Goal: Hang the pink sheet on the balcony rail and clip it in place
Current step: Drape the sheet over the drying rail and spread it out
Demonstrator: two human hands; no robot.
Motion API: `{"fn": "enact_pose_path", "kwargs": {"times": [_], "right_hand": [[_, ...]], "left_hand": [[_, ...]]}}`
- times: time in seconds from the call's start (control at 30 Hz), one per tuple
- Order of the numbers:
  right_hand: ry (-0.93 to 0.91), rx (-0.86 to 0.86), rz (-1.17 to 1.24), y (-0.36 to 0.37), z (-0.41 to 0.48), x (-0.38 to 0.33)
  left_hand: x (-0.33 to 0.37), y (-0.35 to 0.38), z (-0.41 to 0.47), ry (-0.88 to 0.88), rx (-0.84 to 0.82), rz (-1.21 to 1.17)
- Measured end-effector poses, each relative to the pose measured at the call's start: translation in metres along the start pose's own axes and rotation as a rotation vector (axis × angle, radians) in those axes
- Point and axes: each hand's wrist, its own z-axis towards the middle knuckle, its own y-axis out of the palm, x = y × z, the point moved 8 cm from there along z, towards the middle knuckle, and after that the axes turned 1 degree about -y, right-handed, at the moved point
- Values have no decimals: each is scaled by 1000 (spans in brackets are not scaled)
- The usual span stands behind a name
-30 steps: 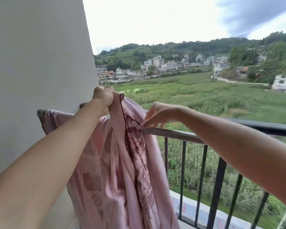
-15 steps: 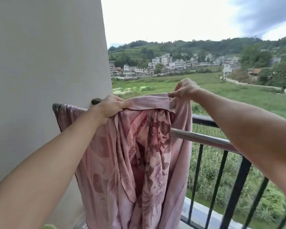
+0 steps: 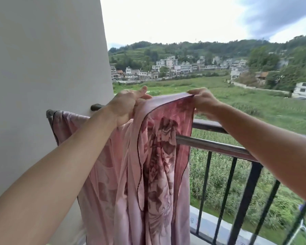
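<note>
Pink and flower-printed, the sheet (image 3: 113,174) is bunched at the left end of the rail, close against the wall (image 3: 42,68). It lies over the rail there and hangs in thick folds on my side. My left hand (image 3: 129,105) grips the top hem just above the rail, fingers curled round a gathered fold, thumb on top. From it a short run of hem stretches level to my right hand (image 3: 204,101), which pinches the edge between thumb and fingers, raised above the rail (image 3: 214,145). Further right the rail is bare.

I judge the step in hand to be spreading the sheet along the rail. To do it well I should hold the hem taut and level between both hands. The left anchors the sheet near the wall while the right carries the edge out over the bare steel. Then I lower the edge so that similar lengths hang on each side. The folds look heavy and may drag, and a slack hem would bunch up. No clip shows, so clipping comes afterwards.
</note>
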Motion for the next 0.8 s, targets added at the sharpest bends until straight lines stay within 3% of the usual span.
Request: {"fn": "enact_pose_path", "kwargs": {"times": [0.17,0.3,0.37,0.43,0.5,0.6,0.67,0.8], "right_hand": [[104,432,459,-116,-7,-5],[83,721,629,-204,-38,7],[111,753,574,-228,-59,31],[183,628,163,-238,-76,56],[293,296,-395,-211,-95,75],[376,-130,-785,-168,-139,88],[312,-154,-816,-161,-163,74],[181,-180,-354,-141,-187,41]], "left_hand": [[-19,44,-1,151,53,515],[-39,67,-8,188,48,827],[-44,87,-20,278,-15,934],[-48,116,-34,378,-51,967],[-51,132,-42,450,-32,877],[-47,139,-51,529,63,771],[-50,140,-53,542,97,738],[-59,129,-45,532,145,718]]}}
